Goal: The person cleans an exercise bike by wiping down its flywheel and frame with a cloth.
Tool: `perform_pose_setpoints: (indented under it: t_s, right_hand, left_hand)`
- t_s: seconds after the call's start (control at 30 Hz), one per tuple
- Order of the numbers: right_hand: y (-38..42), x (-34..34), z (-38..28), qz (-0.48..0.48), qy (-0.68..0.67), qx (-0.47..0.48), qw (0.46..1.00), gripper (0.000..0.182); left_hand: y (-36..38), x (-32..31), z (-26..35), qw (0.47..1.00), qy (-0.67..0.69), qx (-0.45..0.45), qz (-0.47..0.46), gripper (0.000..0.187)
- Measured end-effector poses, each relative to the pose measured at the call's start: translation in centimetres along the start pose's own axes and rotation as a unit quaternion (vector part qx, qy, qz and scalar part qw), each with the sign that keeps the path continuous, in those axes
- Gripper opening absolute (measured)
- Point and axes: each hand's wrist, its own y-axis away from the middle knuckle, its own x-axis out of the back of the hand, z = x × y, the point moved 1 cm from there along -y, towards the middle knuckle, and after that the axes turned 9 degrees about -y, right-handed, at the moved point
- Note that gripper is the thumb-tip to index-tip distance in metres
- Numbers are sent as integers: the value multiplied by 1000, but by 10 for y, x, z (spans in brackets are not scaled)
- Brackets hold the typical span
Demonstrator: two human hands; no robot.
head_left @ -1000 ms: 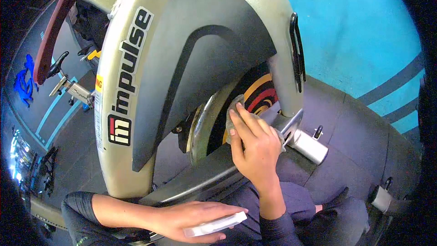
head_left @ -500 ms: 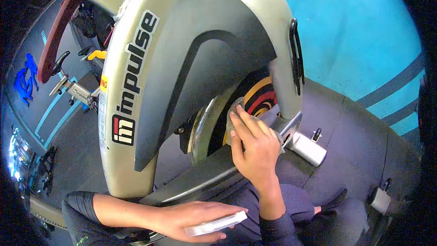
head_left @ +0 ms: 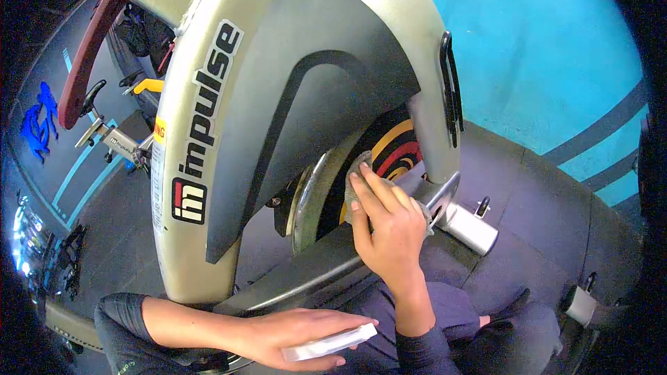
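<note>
The silver and grey frame (head_left: 326,24) of an exercise bike, lettered "impulse", fills the middle. Under my right hand (head_left: 390,226) is a grey cloth (head_left: 357,170), pressed by my fingers against the flywheel (head_left: 392,140) with its black, yellow and red rings. Near the bottom edge my left hand (head_left: 302,337) lies sideways below the frame, its fingers wrapped round a flat white object (head_left: 330,344). The palm side of my left hand is hidden.
A silver cylindrical foot (head_left: 472,228) sticks out right of the flywheel. Another bike (head_left: 114,140) stands at the left, beside a dark red curved bar (head_left: 94,42). Blue flooring (head_left: 535,48) lies at the upper right, and a second foot (head_left: 580,304) at the lower right.
</note>
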Motion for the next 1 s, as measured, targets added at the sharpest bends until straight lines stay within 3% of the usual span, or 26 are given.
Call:
perform_pose_setpoints:
  t_s: [1.0]
  right_hand:
    - [0, -1, 0, 18, -2, 9, 1000, 34]
  left_hand:
    - [0, 3, 1, 999, 9, 33, -34, 67]
